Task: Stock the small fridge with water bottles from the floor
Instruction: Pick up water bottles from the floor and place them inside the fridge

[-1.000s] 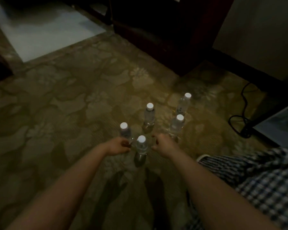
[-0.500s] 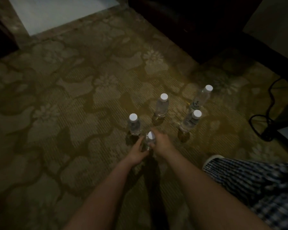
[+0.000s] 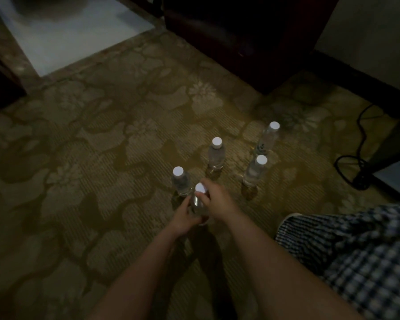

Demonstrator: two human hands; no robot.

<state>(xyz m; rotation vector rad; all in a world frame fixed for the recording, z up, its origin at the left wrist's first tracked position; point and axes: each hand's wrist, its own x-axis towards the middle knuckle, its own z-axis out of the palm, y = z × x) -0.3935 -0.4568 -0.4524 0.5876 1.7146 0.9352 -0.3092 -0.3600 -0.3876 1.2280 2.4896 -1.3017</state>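
Gripping the nearest water bottle [image 3: 199, 202] from both sides, the left hand [image 3: 184, 215] curls round its lower body and the right hand [image 3: 217, 201] wraps it just below the white cap [image 3: 200, 188]. It is upright, low over the patterned carpet [image 3: 90, 158]. Just beyond it stands a second bottle [image 3: 181, 182]; three other bottles [image 3: 216, 155] stand farther off to its right.
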